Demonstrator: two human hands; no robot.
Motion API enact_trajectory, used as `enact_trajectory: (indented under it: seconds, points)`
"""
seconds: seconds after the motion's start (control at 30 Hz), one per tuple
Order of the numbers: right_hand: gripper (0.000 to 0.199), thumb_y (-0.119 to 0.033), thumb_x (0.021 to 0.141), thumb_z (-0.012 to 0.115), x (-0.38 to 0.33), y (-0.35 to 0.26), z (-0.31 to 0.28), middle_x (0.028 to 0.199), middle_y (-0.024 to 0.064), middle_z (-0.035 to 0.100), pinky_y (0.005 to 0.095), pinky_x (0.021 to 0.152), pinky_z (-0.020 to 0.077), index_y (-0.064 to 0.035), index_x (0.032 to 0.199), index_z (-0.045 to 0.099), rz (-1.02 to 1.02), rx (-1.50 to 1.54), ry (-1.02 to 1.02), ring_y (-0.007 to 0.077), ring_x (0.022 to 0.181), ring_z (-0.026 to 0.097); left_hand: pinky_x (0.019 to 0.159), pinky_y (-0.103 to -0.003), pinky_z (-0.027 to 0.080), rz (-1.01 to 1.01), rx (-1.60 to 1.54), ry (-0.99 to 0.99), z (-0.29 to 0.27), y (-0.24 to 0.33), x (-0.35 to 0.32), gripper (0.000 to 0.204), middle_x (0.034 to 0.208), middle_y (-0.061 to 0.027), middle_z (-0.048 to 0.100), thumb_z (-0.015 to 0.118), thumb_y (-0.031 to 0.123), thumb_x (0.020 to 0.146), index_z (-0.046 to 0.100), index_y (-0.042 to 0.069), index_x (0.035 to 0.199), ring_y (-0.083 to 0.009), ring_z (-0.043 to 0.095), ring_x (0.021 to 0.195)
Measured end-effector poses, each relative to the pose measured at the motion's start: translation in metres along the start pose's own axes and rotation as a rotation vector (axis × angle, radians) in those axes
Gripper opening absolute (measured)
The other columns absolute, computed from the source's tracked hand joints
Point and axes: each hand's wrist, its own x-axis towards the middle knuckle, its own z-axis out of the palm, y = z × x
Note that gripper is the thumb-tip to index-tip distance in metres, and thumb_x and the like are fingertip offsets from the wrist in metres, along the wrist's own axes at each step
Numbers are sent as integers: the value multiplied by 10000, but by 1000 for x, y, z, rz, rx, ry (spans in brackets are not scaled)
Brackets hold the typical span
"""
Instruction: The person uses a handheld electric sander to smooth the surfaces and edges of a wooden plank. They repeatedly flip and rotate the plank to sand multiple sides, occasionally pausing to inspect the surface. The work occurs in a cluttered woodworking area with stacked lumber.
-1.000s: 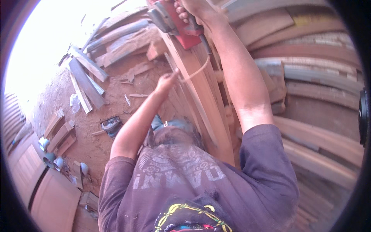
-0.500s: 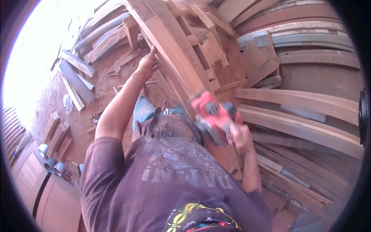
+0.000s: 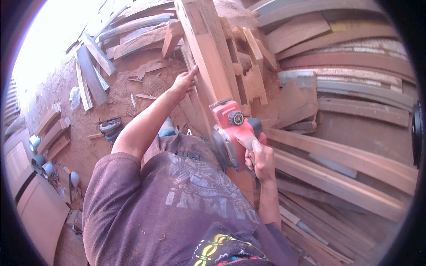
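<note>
A long reddish-brown timber beam (image 3: 210,62) runs away from my body. On its near part sits a red electric hand planer (image 3: 230,116) with a dark knob on top. My right hand (image 3: 262,160) is wrapped around the planer's rear handle. Farther along, my left hand (image 3: 183,84) touches the beam's left edge, its fingers stretched out and the fingertips against the wood. The planer's underside and the wood beneath it are hidden.
Stacked planks (image 3: 337,155) fill the right side. Sawdust-covered blocks (image 3: 254,82) lie right of the beam. Loose offcuts (image 3: 91,77) are scattered over the dusty ground at left. A dark tool-like object (image 3: 111,128) lies near my left elbow, and panels (image 3: 42,217) stand lower left.
My view has turned, so the beam appears more upright. The planer, blurred before, now shows sharply, with my right hand still gripping it. My left hand remains at the beam's edge.
</note>
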Motion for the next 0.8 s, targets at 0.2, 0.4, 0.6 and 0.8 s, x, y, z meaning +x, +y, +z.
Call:
enact_trajectory:
  seconds: [0.2, 0.4, 0.6, 0.8]
  points:
    - [535, -436, 1119, 484, 87, -74, 33, 682, 3, 515, 255, 450, 368, -14, 811, 600, -49, -39, -32, 79, 514, 493, 1015, -458, 476, -37, 38, -28, 1, -5, 6, 818, 1280, -65, 670, 645, 752, 959, 577, 85, 1427, -189, 607, 1180]
    - [594, -483, 1110, 508, 180, -151, 77, 582, -28, 520, 246, 436, 355, -52, 712, 601, -109, -16, -31, 64, 479, 491, 885, -364, 521, 41, -10, -185, -6, -26, 25, 704, 1183, -92, 700, 712, 579, 967, 598, 3, 1355, -186, 653, 1054]
    - [580, -532, 1076, 500, 280, -242, 130, 657, -14, 524, 261, 428, 370, -7, 920, 691, -154, -81, -119, 75, 490, 478, 978, -404, 529, 18, 98, -62, -6, -21, 22, 875, 1186, -158, 702, 707, 709, 924, 619, -57, 1338, -240, 657, 1091]
    - [556, -470, 1074, 443, 408, -349, 179, 692, -18, 464, 296, 457, 378, -14, 1203, 732, -299, -77, -183, 100, 479, 411, 926, -371, 531, -69, 166, -94, 2, 13, -8, 749, 1116, -105, 704, 678, 649, 987, 641, -30, 1302, -187, 649, 1035]
